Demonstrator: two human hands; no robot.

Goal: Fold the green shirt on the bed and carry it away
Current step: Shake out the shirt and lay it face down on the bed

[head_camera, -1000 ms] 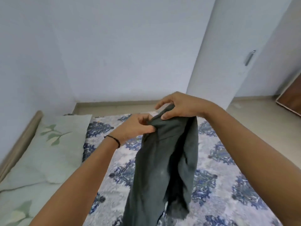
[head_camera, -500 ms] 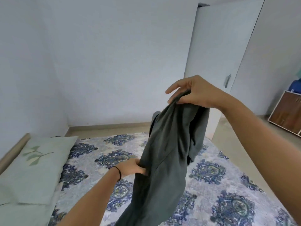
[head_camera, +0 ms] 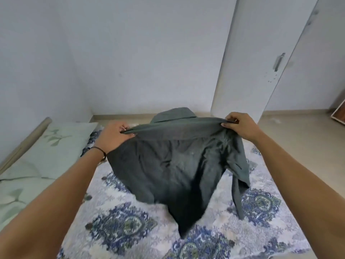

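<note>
The dark green shirt (head_camera: 173, 165) hangs spread out in front of me above the bed (head_camera: 130, 221), which has a white and blue patterned sheet. My left hand (head_camera: 113, 135) pinches the shirt's left shoulder and my right hand (head_camera: 240, 126) pinches its right shoulder. The stretched top edge runs between both hands, with the collar sticking up behind it. The shirt's lower part sags toward the sheet, and a sleeve dangles at the right.
A pale green pillow (head_camera: 61, 146) with a leaf print lies at the left, by the headboard (head_camera: 24, 143). A white wardrobe door (head_camera: 261, 58) stands open at the back right. Beige floor (head_camera: 298, 131) lies beyond the bed's right edge.
The shirt was bunched and hanging from my raised right hand. My hands have moved apart to its two shoulders, and the shirt is spread wide and lower over the bed.
</note>
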